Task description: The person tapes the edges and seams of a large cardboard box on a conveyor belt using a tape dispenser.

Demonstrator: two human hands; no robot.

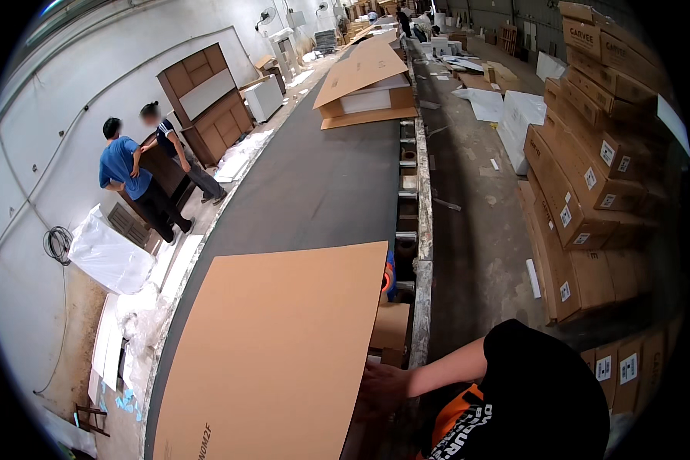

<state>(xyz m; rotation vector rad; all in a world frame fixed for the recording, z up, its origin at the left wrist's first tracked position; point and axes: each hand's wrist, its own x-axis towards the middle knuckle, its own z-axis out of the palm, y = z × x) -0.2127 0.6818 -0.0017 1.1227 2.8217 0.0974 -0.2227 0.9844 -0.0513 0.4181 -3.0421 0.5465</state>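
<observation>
A large, flat brown cardboard flap (276, 345) spreads over the dark conveyor belt in front of me, covering most of its near end. My right hand (385, 386) reaches in from the right at the flap's right edge, beside a brown carton part (391, 330) showing below it. Shadow and the cardboard hide its fingers, so its grip is unclear. My left hand does not show. Just past the carton part, a blue and orange round object (389, 276) is partly covered by the flap.
Farther along the conveyor belt (307, 184) lies an opened carton (368, 84) with white panels. Metal rollers (408, 195) line the right side. Stacked cartons (590, 184) rise at right. Two people (134, 172) stand left beside brown furniture (207, 100); others are far back.
</observation>
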